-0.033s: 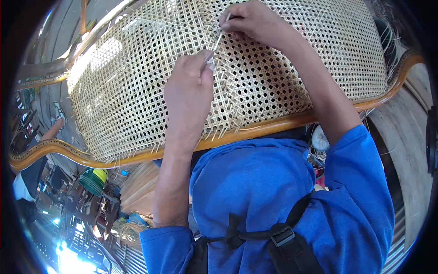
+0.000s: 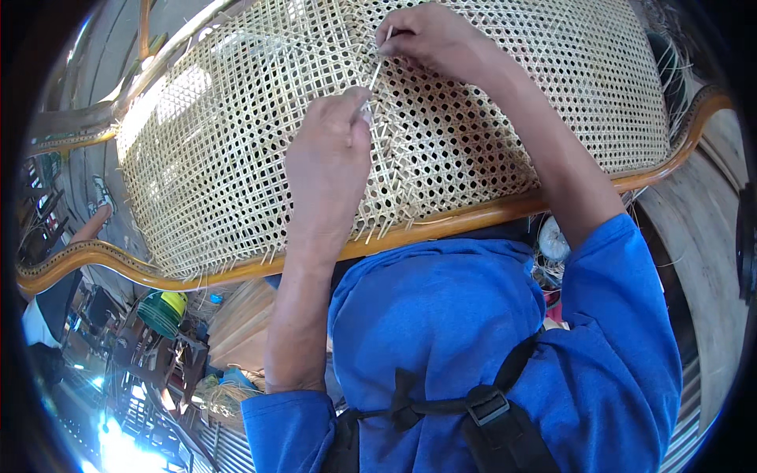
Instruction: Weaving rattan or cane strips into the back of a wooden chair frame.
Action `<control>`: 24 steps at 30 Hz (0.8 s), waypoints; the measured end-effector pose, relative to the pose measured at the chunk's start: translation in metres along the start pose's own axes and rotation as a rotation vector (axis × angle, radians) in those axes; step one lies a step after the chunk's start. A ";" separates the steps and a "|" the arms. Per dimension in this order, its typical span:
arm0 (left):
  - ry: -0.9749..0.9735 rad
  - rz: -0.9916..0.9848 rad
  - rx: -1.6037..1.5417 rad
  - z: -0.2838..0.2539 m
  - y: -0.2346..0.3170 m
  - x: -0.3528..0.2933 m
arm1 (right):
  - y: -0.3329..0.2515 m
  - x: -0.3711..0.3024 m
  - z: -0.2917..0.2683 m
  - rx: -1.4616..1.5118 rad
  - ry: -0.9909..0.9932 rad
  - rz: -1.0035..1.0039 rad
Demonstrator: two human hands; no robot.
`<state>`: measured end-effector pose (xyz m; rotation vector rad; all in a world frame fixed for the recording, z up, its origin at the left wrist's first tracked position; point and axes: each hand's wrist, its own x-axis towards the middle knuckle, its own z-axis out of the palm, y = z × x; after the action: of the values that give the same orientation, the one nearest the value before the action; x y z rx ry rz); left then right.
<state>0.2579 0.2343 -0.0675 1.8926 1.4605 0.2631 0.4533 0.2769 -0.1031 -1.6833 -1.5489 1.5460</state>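
A panel of woven cane [image 2: 252, 150] with an open mesh spans the view, edged along its near side by a curved varnished wooden frame [image 2: 453, 221]. Over the panel's middle seam, my right hand [image 2: 438, 39] pinches a thin pale cane strand [image 2: 377, 72] between thumb and fingers. The strand slants down to my left hand [image 2: 327, 165], whose thumb and forefinger are closed around its lower end. Something small and pale shows by the left fingers; its kind cannot be made out. Several cane ends stick out along the near edge of the panel.
A green and yellow bucket [image 2: 162, 314] stands below the frame at left, near stacked wooden pieces. Another person's leg [image 2: 95, 222] shows at far left. Loose cane strands [image 2: 674, 71] hang behind the right end. Grey boards [image 2: 682, 260] lie at right.
My right hand has shifted slightly left and down. The left thumb and fingers have turned a little, and both hands stay on the strand.
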 end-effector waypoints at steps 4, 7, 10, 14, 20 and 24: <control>-0.026 0.155 0.288 0.007 0.005 -0.005 | 0.027 0.018 0.021 -0.267 0.143 -0.294; -0.037 0.189 0.382 0.011 0.005 -0.009 | 0.023 0.027 0.027 -0.354 0.083 -0.216; -0.024 0.211 0.445 0.014 0.008 -0.012 | 0.018 0.027 0.029 -0.427 0.071 -0.214; -0.063 0.205 0.477 0.014 0.012 -0.011 | 0.020 0.028 0.030 -0.449 0.067 -0.192; -0.072 0.215 0.460 0.014 0.011 -0.009 | 0.020 0.027 0.030 -0.490 0.113 -0.220; -0.046 0.215 0.467 0.016 0.011 -0.009 | 0.021 0.032 0.023 -0.290 0.019 -0.204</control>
<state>0.2716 0.2183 -0.0695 2.4167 1.3700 -0.0303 0.4365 0.2891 -0.1422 -1.6158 -1.9431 1.2472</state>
